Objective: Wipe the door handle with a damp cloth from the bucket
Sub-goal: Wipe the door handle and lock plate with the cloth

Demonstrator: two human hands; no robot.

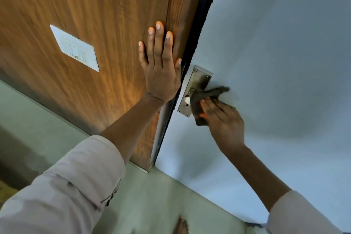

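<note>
A metal door handle (212, 91) on a steel backplate (199, 78) sits on the pale grey door (275, 62), near its left edge. My right hand (222, 119) holds a dark grey cloth (197, 104) pressed over the lever and the lower part of the plate; the hand is blurred. My left hand (161, 68) lies flat, fingers spread, on the brown wood panel (95, 24) just left of the door's edge. No bucket is in view.
A white switch plate (75, 48) is set in the wood panel to the left. A black gap (201, 21) runs between panel and door. Pale green floor tiles (152, 205) lie below, with a bare foot (181, 226) at the bottom edge.
</note>
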